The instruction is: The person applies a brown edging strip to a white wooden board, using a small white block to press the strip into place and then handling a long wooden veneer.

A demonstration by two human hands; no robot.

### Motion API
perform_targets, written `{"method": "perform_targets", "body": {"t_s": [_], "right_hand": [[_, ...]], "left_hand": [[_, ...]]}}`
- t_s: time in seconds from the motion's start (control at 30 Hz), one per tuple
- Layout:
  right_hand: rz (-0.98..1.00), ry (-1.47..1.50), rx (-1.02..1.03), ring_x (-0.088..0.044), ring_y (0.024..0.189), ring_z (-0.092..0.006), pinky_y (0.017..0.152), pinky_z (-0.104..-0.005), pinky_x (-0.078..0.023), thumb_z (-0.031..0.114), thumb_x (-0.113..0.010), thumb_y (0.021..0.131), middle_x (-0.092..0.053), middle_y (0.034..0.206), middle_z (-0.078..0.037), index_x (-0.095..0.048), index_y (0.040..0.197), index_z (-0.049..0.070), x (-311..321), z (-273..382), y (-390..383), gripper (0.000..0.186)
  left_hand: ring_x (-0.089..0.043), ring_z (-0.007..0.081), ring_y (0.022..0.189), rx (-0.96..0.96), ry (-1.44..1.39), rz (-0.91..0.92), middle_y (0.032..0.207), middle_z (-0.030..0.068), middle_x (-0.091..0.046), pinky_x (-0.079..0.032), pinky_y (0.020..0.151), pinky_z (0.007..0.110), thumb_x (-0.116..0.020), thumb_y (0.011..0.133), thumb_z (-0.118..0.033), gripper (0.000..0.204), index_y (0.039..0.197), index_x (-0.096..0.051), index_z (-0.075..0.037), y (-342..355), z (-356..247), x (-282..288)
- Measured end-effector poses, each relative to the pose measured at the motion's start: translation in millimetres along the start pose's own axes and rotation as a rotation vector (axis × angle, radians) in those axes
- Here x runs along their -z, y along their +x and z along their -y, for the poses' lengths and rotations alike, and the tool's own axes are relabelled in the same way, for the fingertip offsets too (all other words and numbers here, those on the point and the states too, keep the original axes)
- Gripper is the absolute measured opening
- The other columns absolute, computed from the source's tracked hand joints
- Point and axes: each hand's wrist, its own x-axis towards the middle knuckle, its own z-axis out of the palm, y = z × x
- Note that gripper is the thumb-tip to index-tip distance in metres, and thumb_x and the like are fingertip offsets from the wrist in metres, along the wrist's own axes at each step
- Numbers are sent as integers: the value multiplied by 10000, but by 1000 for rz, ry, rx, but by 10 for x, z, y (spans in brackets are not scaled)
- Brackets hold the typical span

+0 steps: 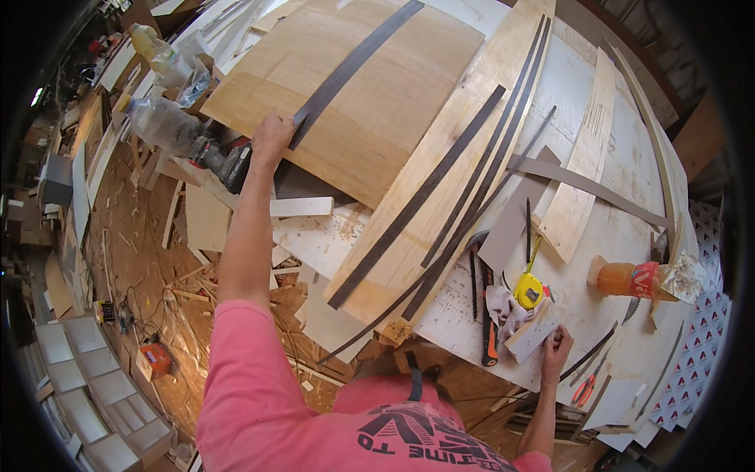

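Note:
My left hand is closed at the near left edge of a plywood sheet, beside a long dark strip that runs across it. A small grey edge shows between this hand and the strip; what it belongs to is hidden. My right hand is low over the white worktop, fingers curled, beside a small white board piece. Whatever those fingers hold, if anything, cannot be made out. Close to that hand lie a yellow tape measure, a crumpled cloth and an orange-and-black handled tool.
Dark strips lie along a pale wooden board. A cordless power tool and a plastic bottle stand left of my arm. A bottle of orange liquid and red-handled scissors are at right. Wood scraps litter the floor.

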Motion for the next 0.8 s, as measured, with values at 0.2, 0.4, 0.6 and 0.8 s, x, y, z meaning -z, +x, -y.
{"method": "perform_targets", "body": {"t_s": [0.2, 0.4, 0.6, 0.8], "right_hand": [[16, 41, -19, -513, 839, -171, 729, -274, -472, 94, -604, 859, -462, 1070, -112, -480, 1266, 9, -1, -35, 15, 435], [-2, 45, 3, -474, 784, -127, 717, -249, -459, 71, -592, 855, -440, 1012, -69, -488, 1258, 31, -25, -76, 9, 418], [-6, 17, 15, -478, 808, -138, 730, -252, -455, 68, -591, 850, -435, 1013, -70, -491, 1256, 33, -7, -33, -1, 420], [-13, 4, 1, -481, 839, -158, 753, -277, -454, 88, -600, 844, -442, 1035, -87, -487, 1262, 30, -16, -45, -10, 437]], "left_hand": [[-611, 381, 941, 124, -421, 105, 962, 248, -648, -452, 812, 448, -547, 829, -360, 379, 910, -584, 8, -38, 58, -58], [-607, 373, 969, 0, -221, -77, 996, 260, -636, -448, 838, 445, -549, 833, -370, 396, 946, -574, 9, -162, 1, -65], [-582, 402, 1041, 46, -27, -78, 1054, 256, -626, -439, 890, 448, -535, 835, -360, 425, 1058, -584, -2, -242, -190, -83], [-592, 383, 1029, 82, -163, 10, 1055, 249, -629, -443, 879, 443, -530, 830, -359, 420, 1050, -589, -5, -49, 2, -109]]}}
